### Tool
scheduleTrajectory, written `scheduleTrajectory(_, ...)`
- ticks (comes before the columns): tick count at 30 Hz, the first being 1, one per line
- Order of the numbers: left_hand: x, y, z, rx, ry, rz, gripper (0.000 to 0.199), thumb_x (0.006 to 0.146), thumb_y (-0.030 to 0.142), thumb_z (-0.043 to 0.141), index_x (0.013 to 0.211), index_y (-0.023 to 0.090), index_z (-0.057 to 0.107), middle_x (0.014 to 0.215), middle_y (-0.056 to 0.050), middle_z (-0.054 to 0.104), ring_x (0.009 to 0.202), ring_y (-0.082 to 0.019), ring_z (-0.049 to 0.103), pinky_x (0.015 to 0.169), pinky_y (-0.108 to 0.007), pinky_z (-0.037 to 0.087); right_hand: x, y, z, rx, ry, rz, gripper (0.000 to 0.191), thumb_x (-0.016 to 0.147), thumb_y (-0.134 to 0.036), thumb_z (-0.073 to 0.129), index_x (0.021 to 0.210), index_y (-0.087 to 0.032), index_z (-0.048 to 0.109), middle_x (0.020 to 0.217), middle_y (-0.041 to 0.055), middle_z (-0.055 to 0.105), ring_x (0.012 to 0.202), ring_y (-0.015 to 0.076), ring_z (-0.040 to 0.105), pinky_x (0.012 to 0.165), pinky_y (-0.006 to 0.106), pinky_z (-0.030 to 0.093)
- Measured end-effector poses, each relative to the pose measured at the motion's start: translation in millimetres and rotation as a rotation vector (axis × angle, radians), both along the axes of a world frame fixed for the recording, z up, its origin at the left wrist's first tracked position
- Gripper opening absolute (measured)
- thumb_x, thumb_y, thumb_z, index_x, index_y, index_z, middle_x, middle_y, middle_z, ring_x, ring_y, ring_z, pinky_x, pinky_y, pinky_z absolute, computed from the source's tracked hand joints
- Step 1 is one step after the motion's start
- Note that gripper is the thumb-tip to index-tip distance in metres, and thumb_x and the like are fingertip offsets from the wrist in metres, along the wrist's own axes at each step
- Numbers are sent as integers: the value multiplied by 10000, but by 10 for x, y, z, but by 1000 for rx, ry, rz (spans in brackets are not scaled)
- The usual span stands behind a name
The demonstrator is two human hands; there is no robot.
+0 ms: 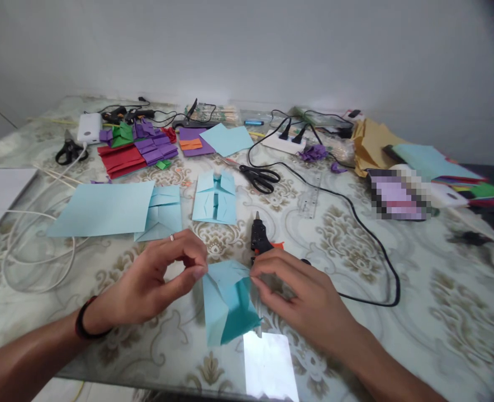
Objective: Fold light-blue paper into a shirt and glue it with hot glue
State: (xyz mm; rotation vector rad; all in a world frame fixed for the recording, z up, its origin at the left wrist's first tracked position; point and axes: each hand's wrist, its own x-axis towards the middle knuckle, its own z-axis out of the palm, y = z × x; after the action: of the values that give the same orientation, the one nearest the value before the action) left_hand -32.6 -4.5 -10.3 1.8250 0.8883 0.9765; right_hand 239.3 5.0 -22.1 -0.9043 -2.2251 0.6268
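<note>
A folded light blue paper (226,304) hangs tilted over the near part of the table, its lower side spread open. My left hand (158,279) pinches its upper left corner between thumb and fingertips. At the upper right corner, my right hand (295,290) grips the same paper in a pinch. Just beyond the right hand lies a black glue gun (260,234), nozzle pointing away, its rear partly hidden by that hand. Farther off rests another folded light blue paper (214,198). Left of it, a flat blue sheet (104,209) overlaps a creased blue paper (163,209).
Black-handled scissors (261,177) lie beyond the glue gun, near a clear ruler (309,195). A black cable loops across the right side from a white power strip (284,142). Folded red paper (121,161) and purple paper (157,148) sit at the back left. White cable coils (41,290) lie left.
</note>
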Motion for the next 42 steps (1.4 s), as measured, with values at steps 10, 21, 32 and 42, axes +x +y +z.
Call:
scheduleTrajectory(10,-17,-1,-28,-262,-57,56,170,1063,319,561,969,194,625,763,27,582,656,-98,509,588,-210,428,-18,-2,8,-14,-8,31,164,973,-69,537,954,-205,627,901,37,676,795,158,677,725,285,556)
scheduleTrajectory(21,-55,42,-37,-95,271,35,189,1071,305,530,1036,218,695,941,-9,714,842,-137,642,705,-237,470,-5,6,8,17,15,17,160,974,-74,549,952,-214,621,893,38,681,795,165,686,738,305,586)
scheduleTrajectory(32,-17,75,-55,-202,407,197,422,1074,399,371,694,218,338,621,63,330,563,-110,298,521,-257,270,0,-18,27,217,52,-93,178,956,-59,579,975,-222,646,908,40,726,795,156,732,723,273,616)
scheduleTrajectory(42,26,39,36,-414,317,-146,495,1084,495,371,736,190,546,713,13,553,687,-141,539,692,-271,442,-32,-21,23,199,41,-62,186,963,-62,569,972,-221,665,931,50,735,818,168,739,767,294,638)
